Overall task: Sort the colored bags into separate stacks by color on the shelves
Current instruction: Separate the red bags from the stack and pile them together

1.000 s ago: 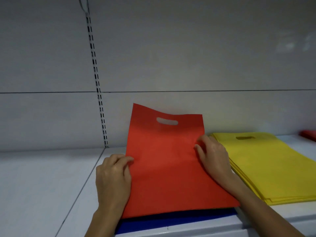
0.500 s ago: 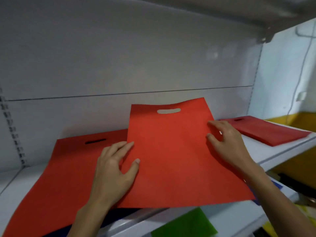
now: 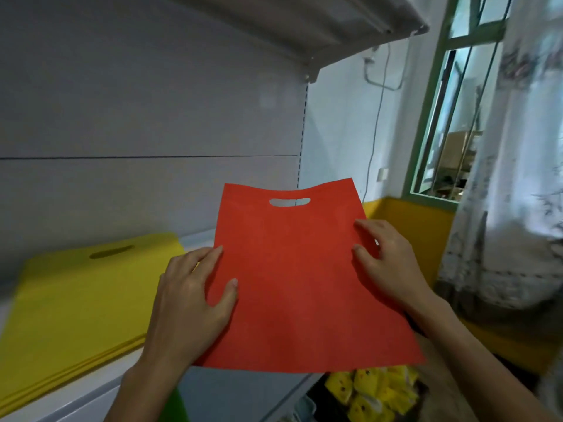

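A flat red bag (image 3: 292,278) with an oval handle slot at its top is held up in the air in front of the shelf's right end. My left hand (image 3: 192,300) grips its left edge, thumb on top and fingers beneath. My right hand (image 3: 387,263) pinches its right edge the same way. A stack of yellow bags (image 3: 82,296) lies on the white shelf (image 3: 91,394) to the left. The red bag hides the shelf's right part.
An upper shelf (image 3: 304,28) overhangs at the top. To the right stand a green-framed window (image 3: 441,123) and a patterned curtain (image 3: 511,178). Yellow toys (image 3: 365,391) sit below the bag. A green bag corner (image 3: 176,406) shows under the shelf.
The view has swung right along the shelf. The red bag has moved with both hands, off the shelf stack and past the yellow stack, which now lies at the left.
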Motion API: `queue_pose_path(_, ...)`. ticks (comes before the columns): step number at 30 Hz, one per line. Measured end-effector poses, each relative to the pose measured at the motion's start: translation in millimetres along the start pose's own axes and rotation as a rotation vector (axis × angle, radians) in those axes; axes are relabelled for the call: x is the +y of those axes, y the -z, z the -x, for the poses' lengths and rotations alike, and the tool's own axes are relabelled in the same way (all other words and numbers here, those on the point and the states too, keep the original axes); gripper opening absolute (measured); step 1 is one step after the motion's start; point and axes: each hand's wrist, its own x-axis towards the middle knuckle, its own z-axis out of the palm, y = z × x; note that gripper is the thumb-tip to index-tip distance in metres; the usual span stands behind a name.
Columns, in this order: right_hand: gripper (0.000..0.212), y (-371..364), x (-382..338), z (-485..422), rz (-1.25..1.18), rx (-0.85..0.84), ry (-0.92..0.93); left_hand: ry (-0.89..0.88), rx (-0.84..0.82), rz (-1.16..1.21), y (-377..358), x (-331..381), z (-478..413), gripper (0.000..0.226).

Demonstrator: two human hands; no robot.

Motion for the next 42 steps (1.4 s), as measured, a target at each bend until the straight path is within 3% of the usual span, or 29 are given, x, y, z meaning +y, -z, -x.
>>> queue_pose_path(8,0.048,-14,103,-71,0.033,-0.08,-0.004,0.025,-0.066,-0.056,-101,30,-56,0.075)
queue_pose_path(16,0.048,-41,183,-158,-0.016,-0.13,-0.001,0.116,-0.115,-0.116,-178,54,-125,0.061)
queue_pose_path(27,0.045,-161,225,-250,-0.167,-0.364,0.271,0.339,-0.051,-0.386,-236,42,-150,0.052)
queue_pose_path(30,0.041,-194,232,-255,-0.168,-0.479,0.285,0.402,-0.056,-0.451,-251,41,-150,0.049)
queue_pose_path(34,0.038,-225,243,-258,-0.129,-0.663,0.291,0.521,-0.181,-0.547,-268,38,-149,0.048)
queue_pose_path(42,0.039,-236,261,-261,-0.146,-0.729,0.274,0.607,-0.218,-0.635,-282,40,-143,0.037)
